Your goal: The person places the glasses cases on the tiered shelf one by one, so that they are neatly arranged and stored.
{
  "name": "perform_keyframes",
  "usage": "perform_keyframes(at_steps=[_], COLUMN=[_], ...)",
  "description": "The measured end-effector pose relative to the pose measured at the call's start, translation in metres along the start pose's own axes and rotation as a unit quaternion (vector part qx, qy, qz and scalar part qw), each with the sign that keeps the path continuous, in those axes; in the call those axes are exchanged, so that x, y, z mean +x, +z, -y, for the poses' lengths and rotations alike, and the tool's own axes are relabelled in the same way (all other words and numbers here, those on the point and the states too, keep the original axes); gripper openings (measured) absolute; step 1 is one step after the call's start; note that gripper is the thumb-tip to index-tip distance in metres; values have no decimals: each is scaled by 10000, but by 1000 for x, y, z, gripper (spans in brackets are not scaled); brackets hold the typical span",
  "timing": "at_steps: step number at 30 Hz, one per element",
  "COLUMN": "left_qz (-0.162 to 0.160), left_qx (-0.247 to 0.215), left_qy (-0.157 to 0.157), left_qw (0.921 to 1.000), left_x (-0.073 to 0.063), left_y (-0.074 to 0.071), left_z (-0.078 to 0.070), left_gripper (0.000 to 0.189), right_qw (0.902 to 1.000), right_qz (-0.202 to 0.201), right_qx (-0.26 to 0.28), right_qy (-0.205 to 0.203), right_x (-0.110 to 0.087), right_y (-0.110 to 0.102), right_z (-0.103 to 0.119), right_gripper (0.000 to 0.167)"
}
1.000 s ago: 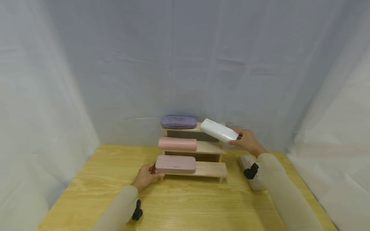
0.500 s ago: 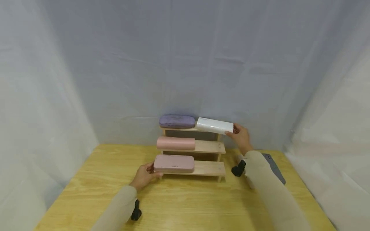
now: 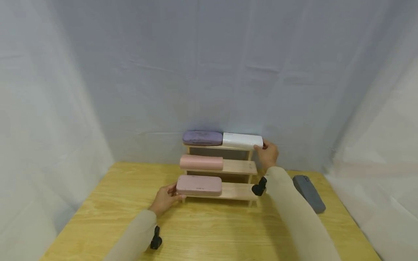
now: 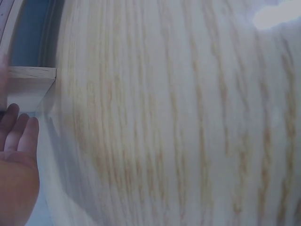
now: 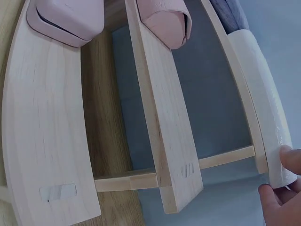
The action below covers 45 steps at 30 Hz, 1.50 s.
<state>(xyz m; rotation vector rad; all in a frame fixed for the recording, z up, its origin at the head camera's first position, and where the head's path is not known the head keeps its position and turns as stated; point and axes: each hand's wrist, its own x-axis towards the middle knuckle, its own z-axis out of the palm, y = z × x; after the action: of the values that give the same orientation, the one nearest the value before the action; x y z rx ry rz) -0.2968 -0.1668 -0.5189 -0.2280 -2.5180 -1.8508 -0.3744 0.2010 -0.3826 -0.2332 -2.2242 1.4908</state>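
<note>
A three-step wooden display rack [image 3: 240, 166] stands on the table. On its top step lies a white glasses case [image 3: 242, 140], right beside a purple glasses case [image 3: 203, 137]. My right hand [image 3: 268, 155] pinches the white case's right end, thumb in front; the right wrist view shows the case lying along the top board. A salmon-pink glasses case [image 3: 201, 162] lies on the left of the middle step, and a dusty-pink glasses case [image 3: 199, 185] on the left of the bottom one. My left hand [image 3: 164, 198] grips the bottom step's left end, its thumb along the front edge.
A dark grey glasses case [image 3: 308, 194] lies on the table [image 3: 209, 232] at the right, partly behind my right sleeve. Pale sheeting [image 3: 225, 72] hangs behind the rack and on both sides.
My right hand has brought the white glasses case down and leftward, from tilted in the air to level on the top step. The left hand stays at the rack.
</note>
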Motion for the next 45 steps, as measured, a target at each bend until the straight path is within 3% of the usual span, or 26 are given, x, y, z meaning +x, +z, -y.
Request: perform_keyframes(at_steps=[4,10,19,29,38,45], left_qz=[1,-46,-63,-33,-54,3], left_qx=[99,132,-17,-80,127,94], left_qy=[46,182,-112,-124,21,-53], left_qw=[9999,9997,9999,9999,9999,9999], left_x=[-2,-2,1,1,2,3], left_y=[2,2,3,5,2,1], left_z=[-4,-5,-1,1,0,0], left_gripper=[73,73,72,74,73,74], right_qw=[9996,9985,9972,9964,9924,9876], right_qz=[-46,272,448,504,1190,1524], right_qx=[234,329,314,351,147,-218], right_qy=[162,344,509,587,288,325], right_x=[1,1,2,4,-2,-1], right_y=[0,-1,-2,-3,-15,-33], right_z=[-1,2,2,-3,0,-7], right_gripper=[40,43,45,49,57,68])
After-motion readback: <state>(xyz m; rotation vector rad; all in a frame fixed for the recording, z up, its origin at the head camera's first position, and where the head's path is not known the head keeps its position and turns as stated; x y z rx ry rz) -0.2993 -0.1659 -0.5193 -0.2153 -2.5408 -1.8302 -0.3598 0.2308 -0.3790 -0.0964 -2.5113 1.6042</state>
